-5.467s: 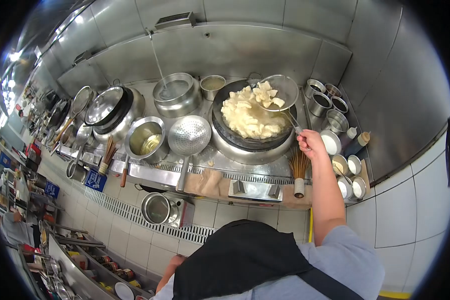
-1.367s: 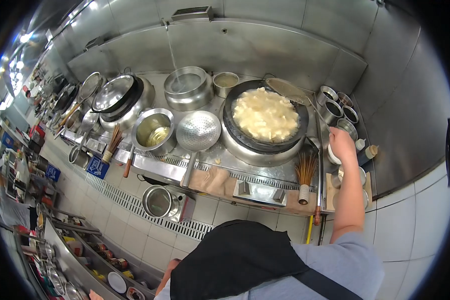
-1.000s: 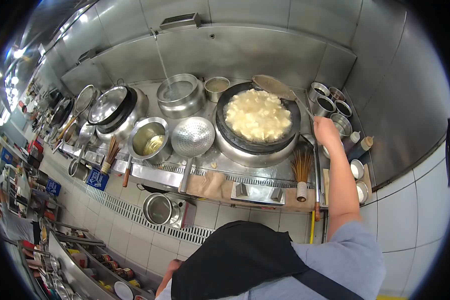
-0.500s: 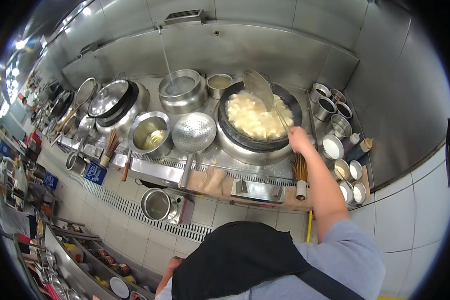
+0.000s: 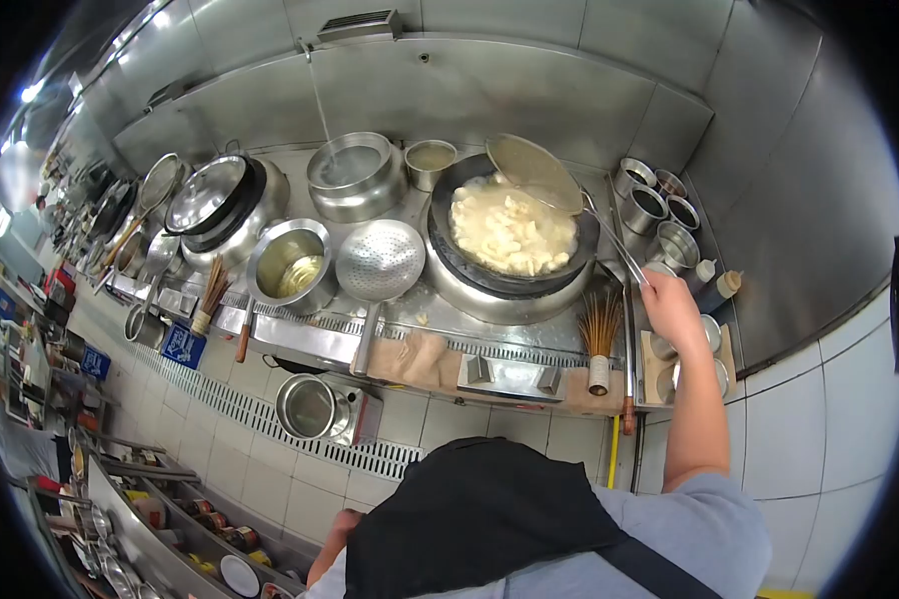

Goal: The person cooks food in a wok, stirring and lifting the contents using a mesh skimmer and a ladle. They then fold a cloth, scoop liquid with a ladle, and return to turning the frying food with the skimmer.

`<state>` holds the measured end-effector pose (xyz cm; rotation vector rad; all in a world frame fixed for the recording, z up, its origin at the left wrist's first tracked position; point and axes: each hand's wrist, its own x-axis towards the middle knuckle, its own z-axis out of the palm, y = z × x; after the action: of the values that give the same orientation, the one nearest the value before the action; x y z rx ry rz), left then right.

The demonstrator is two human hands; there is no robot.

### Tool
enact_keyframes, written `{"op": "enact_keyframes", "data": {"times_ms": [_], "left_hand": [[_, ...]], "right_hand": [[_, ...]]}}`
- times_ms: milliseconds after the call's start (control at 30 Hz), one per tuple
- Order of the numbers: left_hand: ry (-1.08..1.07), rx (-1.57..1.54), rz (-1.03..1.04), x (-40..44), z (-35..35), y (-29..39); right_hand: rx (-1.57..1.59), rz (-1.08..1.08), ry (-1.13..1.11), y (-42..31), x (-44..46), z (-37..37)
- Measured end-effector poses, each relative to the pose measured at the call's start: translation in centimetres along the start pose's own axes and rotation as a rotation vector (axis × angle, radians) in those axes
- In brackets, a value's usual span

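My right hand is closed around the handle of a flat wire mesh skimmer. The skimmer tilts over the back right of a big black wok. Pale yellow chunks of food crowd the cloudy liquid in the wok. Low beside my body, my left hand shows only in part; its fingers are hidden by the black apron.
Left of the wok are a perforated ladle, a steel pot and a water pot under running water. A bamboo brush lies at the counter's front. Seasoning tins and squeeze bottles stand right.
My right hand has moved right and slightly down, swinging the skimmer toward the wok's right rim. More of the food shows now. My left hand stays low at my side.
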<state>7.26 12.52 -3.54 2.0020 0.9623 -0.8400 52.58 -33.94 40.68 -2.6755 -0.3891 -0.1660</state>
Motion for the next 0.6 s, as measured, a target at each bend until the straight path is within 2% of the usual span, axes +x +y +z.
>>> {"op": "enact_keyframes", "data": {"times_ms": [33,100,133,167,267,367,433,500,533,600], "left_hand": [[0.004,-0.013,0.014,0.3,-0.4,0.6],[0.011,-0.038,0.031,1.0,-1.2,2.0],[0.007,-0.054,0.033,1.2,-1.6,2.6],[0.003,-0.049,0.035,1.1,-1.7,3.1],[-0.049,-0.016,0.11,0.7,-2.3,4.7],[0.05,0.011,0.027,2.0,-2.0,4.2],[0.056,0.078,0.035,1.6,-2.5,4.4],[0.089,0.003,-0.018,-0.2,-2.9,5.5],[0.118,-0.067,-0.069,-1.0,-2.9,5.9],[0.086,-0.025,-0.04,-0.6,-2.3,4.6]], "right_hand": [[0.002,0.006,0.001,-0.2,-0.7,0.4],[0.268,0.12,-0.081,0.1,-2.3,1.4],[0.225,0.092,-0.119,1.0,-2.0,3.0],[0.189,0.045,-0.063,1.3,-1.9,5.1],[0.052,0.113,0.029,-0.5,-0.4,9.1],[0.069,0.114,0.137,0.3,2.1,11.4],[0.095,0.103,0.137,0.1,2.2,10.8],[0.213,0.054,0.092,-0.1,1.6,9.7],[0.224,0.049,0.047,0.9,1.4,9.9],[0.178,0.061,-0.013,1.1,1.6,10.8]]}}
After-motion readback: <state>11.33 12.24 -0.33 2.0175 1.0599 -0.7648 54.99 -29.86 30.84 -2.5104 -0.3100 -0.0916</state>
